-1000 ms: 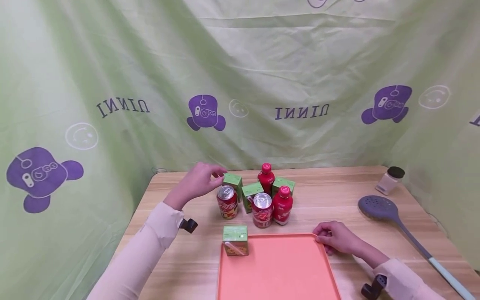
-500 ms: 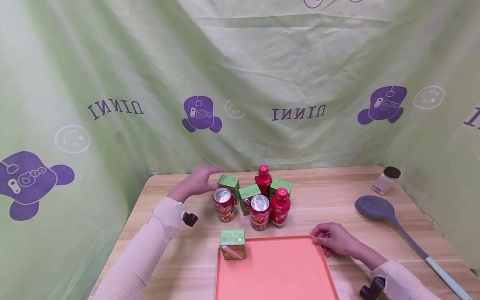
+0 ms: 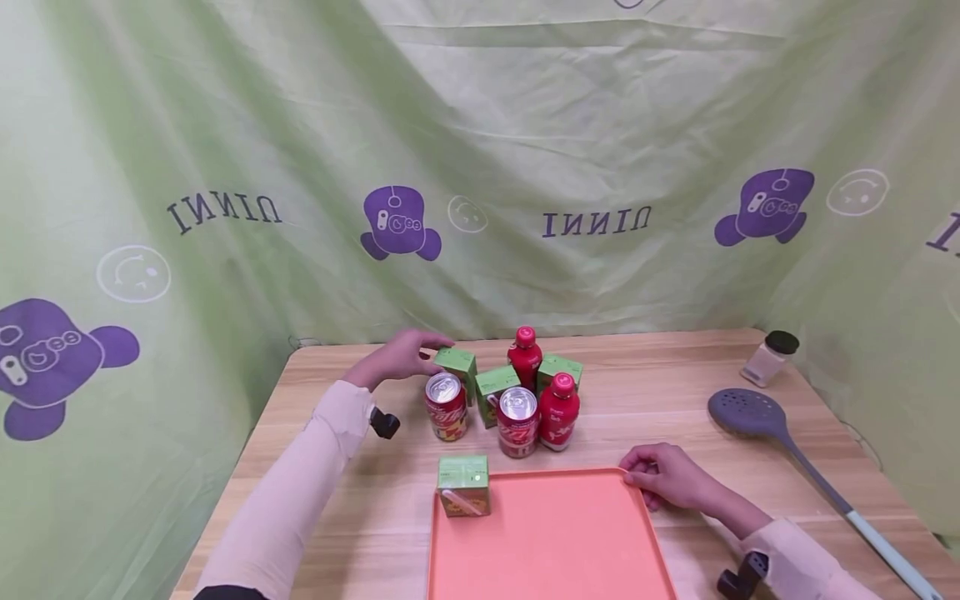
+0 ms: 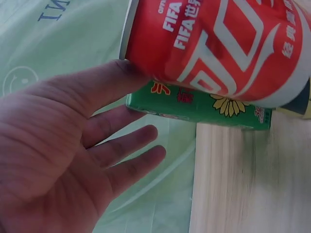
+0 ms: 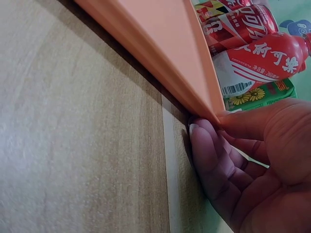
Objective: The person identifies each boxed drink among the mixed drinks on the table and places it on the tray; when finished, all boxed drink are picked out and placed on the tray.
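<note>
At the left, the left hand (image 3: 405, 356) hangs above the surface (image 3: 352, 533), thumb and fingers spread apart, beside the rear-left green carton (image 3: 456, 364); whether it touches that carton is unclear. Just in front of this carton stands a red can (image 3: 447, 411), close by the thumb. Nearer the person, a green carton with a straw (image 3: 463, 486) stands at the far left corner of the orange-pink tray (image 3: 555, 533). Beyond the tray, further right, come the middle green carton (image 3: 495, 385), a second red can (image 3: 517, 427), a rear red bottle (image 3: 525, 360), a front red bottle (image 3: 559, 414) just beside that can, and the right-hand green carton (image 3: 561, 367). The right hand (image 3: 663, 477) pinches the tray's far right corner between thumb and fingers. Farther right lies a gray slotted spoon (image 3: 753, 413), with a dark-lidded jar (image 3: 767, 365) behind it.
</note>
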Motion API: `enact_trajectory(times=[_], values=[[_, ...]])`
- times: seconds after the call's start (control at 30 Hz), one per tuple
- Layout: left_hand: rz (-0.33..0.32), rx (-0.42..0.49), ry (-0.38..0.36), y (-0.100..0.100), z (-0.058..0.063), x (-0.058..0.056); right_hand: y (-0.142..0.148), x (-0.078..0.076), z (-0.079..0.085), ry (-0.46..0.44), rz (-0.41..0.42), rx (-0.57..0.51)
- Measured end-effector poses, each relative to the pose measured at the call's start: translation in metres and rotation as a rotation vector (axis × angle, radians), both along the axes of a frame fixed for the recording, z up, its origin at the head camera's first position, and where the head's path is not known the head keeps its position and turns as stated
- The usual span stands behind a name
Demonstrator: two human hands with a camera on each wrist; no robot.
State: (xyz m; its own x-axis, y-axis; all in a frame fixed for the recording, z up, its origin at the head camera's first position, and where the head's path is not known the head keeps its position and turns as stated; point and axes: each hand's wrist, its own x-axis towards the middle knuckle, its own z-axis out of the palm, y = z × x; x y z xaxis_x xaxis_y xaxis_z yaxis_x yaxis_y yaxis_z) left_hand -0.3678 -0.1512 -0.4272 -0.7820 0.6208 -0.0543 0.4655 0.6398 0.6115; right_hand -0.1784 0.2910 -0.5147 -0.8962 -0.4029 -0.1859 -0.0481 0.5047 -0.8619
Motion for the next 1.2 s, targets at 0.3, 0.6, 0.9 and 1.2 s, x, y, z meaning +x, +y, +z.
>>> enact_trajectory(times=[0.3, 0.6, 0.9, 1.2], values=[[-0.001, -0.026, -0.005, 0.0073, -0.003, -0.0009, 0.0019, -0.003, -0.0036, 0.015, -0.002, 0.035], [-0.023, -0.042, 0.018, 0.0072, -0.0011, -0.0006, 0.0028, -0.0019, -0.0047, 0.017, -0.002, 0.025], [-0.005, -0.021, 0.007, 0.0036, 0.0012, -0.0017, 0.0007, -0.0021, -0.0028, 0.013, -0.009, 0.02], [0.033, 0.0, 0.055, 0.0024, -0.0033, -0.0029, 0.0017, -0.0036, -0.0039, 0.013, -0.001, 0.036]])
